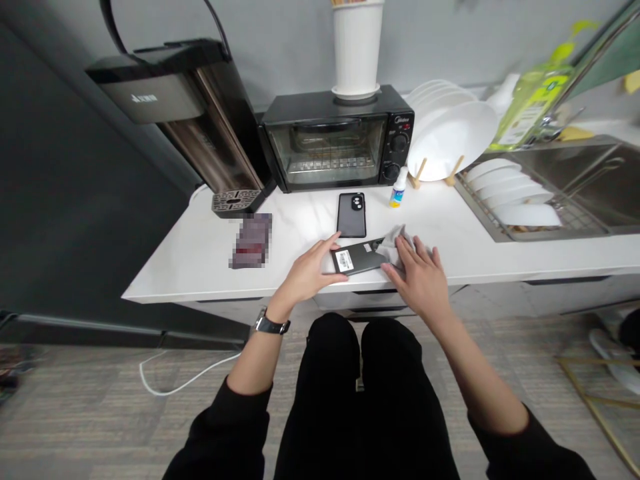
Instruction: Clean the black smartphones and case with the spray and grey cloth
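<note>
A dark grey phone (pixel 367 262) with a white barcode label lies face down near the counter's front edge. My left hand (pixel 309 272) grips its left end between thumb and fingers. With my right hand (pixel 424 280) I hold a crumpled light grey cloth (pixel 388 247) against the phone's right end, which the cloth and fingers partly hide. Just behind the phone lies a black-rimmed phone case (pixel 351 216) with camera cutouts. A small spray bottle (pixel 398 189) with a white top stands farther back to the right.
Behind the case stands a toaster oven (pixel 330 150) bearing a white paper cup (pixel 358 50). A tall drink dispenser (pixel 215 133) and a blurred-out flat item (pixel 251 241) are left. White plates (pixel 453 143), a soap bottle (pixel 535 100) and a sink (pixel 595 180) are right.
</note>
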Tool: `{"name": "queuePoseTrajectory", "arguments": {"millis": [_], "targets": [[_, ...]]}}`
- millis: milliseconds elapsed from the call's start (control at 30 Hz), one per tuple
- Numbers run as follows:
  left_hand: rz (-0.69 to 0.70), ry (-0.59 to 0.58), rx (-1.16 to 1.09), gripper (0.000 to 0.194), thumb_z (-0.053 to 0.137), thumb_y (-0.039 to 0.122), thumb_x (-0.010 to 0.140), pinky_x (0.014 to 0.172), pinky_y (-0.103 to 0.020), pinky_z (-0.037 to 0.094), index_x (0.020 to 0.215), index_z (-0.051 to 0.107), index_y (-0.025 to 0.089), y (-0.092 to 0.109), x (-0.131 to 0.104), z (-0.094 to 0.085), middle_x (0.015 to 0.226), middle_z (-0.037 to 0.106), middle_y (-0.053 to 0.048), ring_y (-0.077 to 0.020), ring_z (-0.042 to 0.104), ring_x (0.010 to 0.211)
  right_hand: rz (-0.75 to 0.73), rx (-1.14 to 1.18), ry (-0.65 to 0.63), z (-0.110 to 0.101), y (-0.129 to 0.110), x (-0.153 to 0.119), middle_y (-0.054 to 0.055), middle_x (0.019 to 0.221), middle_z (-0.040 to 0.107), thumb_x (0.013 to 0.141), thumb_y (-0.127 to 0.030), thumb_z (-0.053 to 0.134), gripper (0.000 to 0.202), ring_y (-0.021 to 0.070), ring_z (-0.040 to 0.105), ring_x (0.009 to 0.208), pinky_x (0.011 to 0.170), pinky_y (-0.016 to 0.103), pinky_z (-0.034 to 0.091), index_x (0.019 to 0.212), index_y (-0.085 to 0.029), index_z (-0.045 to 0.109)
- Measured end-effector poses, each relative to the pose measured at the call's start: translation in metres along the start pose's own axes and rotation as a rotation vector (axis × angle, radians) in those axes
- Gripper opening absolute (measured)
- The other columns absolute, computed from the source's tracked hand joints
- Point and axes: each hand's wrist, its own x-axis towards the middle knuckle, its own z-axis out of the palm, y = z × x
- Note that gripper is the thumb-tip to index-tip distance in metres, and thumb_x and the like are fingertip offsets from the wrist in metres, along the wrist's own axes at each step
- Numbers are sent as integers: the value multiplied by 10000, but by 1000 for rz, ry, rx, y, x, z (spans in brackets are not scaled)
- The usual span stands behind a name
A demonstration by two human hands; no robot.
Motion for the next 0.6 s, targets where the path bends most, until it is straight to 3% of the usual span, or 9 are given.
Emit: {"name": "queuePoseTrajectory", "arguments": {"millis": [100, 233, 300, 367, 433, 600], "targets": [[3, 1, -15, 1015, 901, 379, 795, 1185, -457, 455, 1648, 356, 309, 0, 1, 0, 1436, 650, -88, -302, 602, 1375, -22, 25, -16, 10, -28, 11, 185, 1620, 514, 1035, -709, 421, 818, 444, 351, 1574, 1253, 701, 257, 1579, -103, 496], [13, -5, -34, 932, 840, 328, 844, 1180, -458, 461, 1646, 367, 286, 0, 0, 0, 1483, 615, -115, -300, 598, 1377, -273, 172, -139, 17, -84, 10, 156, 1632, 506, 1025, -708, 460, 791, 361, 377, 1580, 1295, 637, 258, 1573, -140, 509], [24, -4, -46, 901, 803, 276, 861, 1186, -458, 457, 1648, 365, 295, 0, -1, 0, 1512, 592, -116, -295, 591, 1385, -354, 239, -181, 16, -95, 3, 137, 1630, 514, 1027, -681, 492, 755, 322, 412, 1566, 1296, 607, 293, 1581, -168, 502], [26, -5, -53, 908, 811, 279, 856, 1185, -457, 458, 1648, 367, 304, 1, -1, 0, 1501, 601, -113, -294, 595, 1379, -391, 256, -185, 11, -88, -5, 107, 1633, 516, 1054, -612, 494, 678, 296, 431, 1557, 1288, 593, 322, 1601, -211, 479], [16, -6, -47, 953, 856, 328, 832, 1185, -453, 458, 1649, 366, 303, 1, -1, 0, 1472, 623, -109, -296, 603, 1370, -394, 220, -165, 5, -67, -11, 91, 1643, 504, 1076, -561, 474, 644, 287, 430, 1558, 1285, 585, 328, 1628, -231, 438], [9, 1, -23, 1043, 921, 370, 777, 1196, -442, 445, 1651, 354, 313, 1, 0, 0, 1435, 652, -83, -289, 603, 1376, -154, 37, -43, -1, -6, -6, 141, 1657, 473, 1086, -571, 424, 690, 354, 407, 1564, 1271, 621, 305, 1637, -156, 416]]}}
